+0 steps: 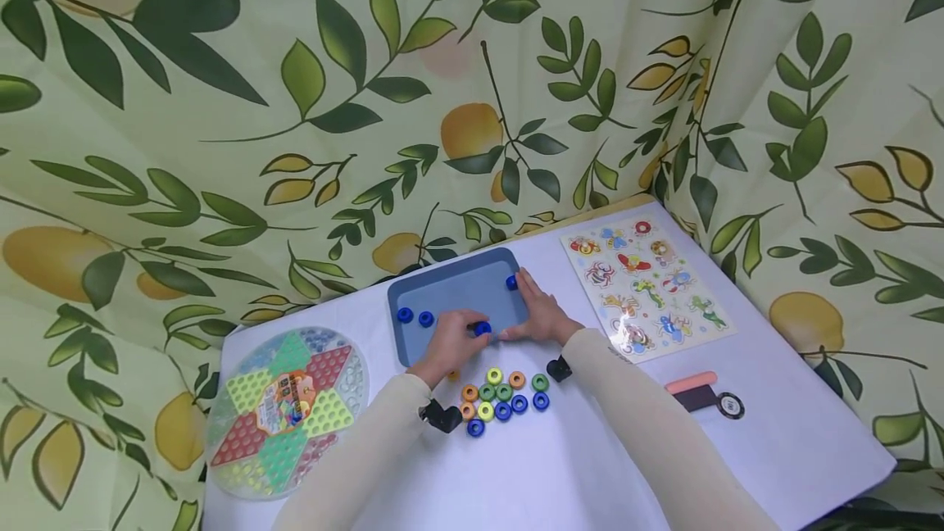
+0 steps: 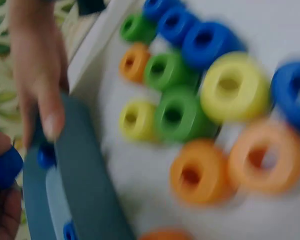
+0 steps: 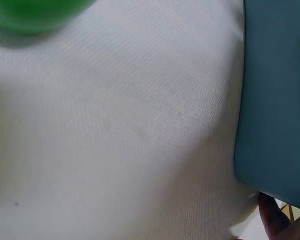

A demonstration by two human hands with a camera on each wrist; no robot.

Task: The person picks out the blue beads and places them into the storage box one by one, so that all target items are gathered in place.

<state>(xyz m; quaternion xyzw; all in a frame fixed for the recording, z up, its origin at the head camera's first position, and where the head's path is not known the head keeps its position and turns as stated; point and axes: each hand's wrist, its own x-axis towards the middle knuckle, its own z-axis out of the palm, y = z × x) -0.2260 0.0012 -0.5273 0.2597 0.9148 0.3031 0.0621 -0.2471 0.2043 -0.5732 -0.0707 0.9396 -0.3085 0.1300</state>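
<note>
My left hand (image 1: 456, 344) pinches a blue ring bead (image 1: 483, 329) between thumb and fingers, over the front part of a grey-blue tray (image 1: 450, 277). The same blue bead shows at the left edge of the left wrist view. My right hand (image 1: 544, 314) grips the tray's right front corner, thumb along the front rim and fingers along the right side. Two blue beads (image 1: 426, 319) lie in the tray's left half. Another blue bead (image 1: 512, 282) sits at the right wall, beside the right fingers, which partly hide it.
Several orange, yellow, green and blue ring beads (image 1: 504, 392) lie in front of the tray. A round star-patterned game board (image 1: 324, 412) is at the left. At the right are a sticker sheet (image 1: 667, 285) and a pink-and-black item with a round end (image 1: 693, 392).
</note>
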